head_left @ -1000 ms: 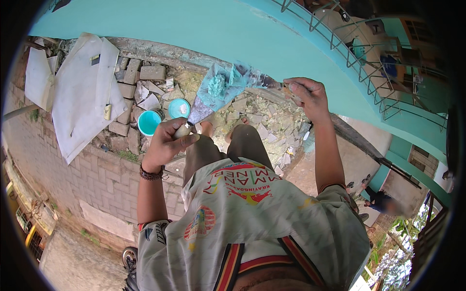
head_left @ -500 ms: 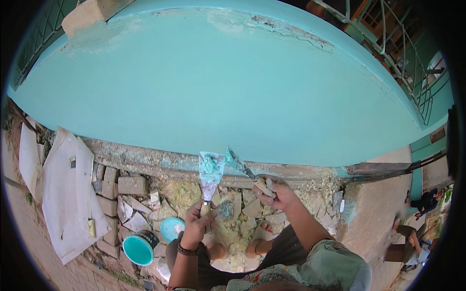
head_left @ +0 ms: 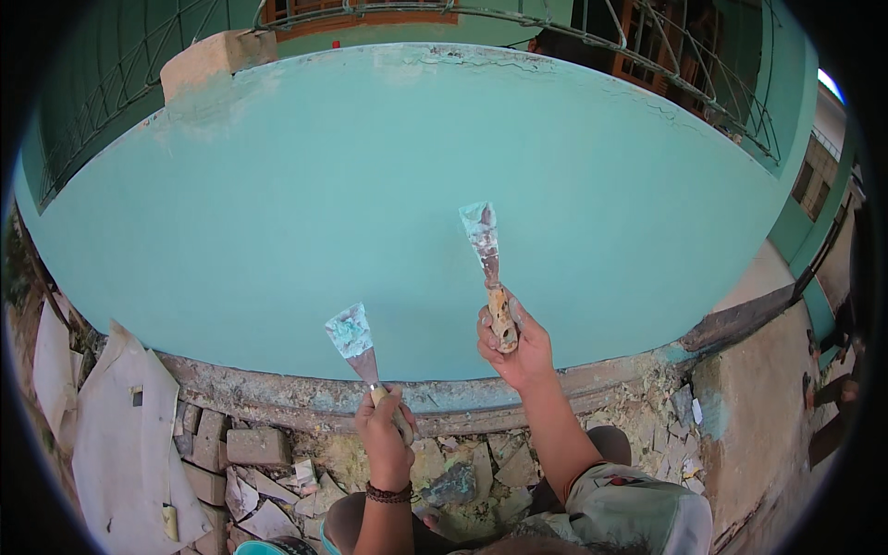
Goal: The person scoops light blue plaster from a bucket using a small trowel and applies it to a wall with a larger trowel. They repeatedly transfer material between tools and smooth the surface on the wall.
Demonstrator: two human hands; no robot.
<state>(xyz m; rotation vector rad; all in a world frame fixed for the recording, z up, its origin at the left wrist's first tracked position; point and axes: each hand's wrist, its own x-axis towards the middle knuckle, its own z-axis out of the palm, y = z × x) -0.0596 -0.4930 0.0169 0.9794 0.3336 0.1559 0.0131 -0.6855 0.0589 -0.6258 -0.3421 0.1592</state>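
My left hand [head_left: 386, 435] is closed round the light handle of a putty knife [head_left: 362, 356], whose wide blade carries turquoise paste. Higher and to the right, my right hand [head_left: 516, 340] grips a second putty knife [head_left: 481, 236] by its worn, paint-spotted wooden handle. That blade points upward and is smeared with turquoise and whitish paste. It lies against or just in front of the turquoise wall [head_left: 277, 213]; whether it touches I cannot tell. The left blade is lower, near the wall's foot.
A rough ledge [head_left: 277, 384] runs along the wall's base, with broken tiles and bricks [head_left: 257, 446] below. White sheets [head_left: 120, 444] lie at the left. The rim of a turquoise-topped bucket [head_left: 264, 548] shows at the lower edge. Metal railing [head_left: 647, 46] tops the wall.
My right hand has lifted its putty knife up over the wall, away from the left one. Less paste sits on the left blade. The view has tilted upward, with the bucket now mostly cut off.
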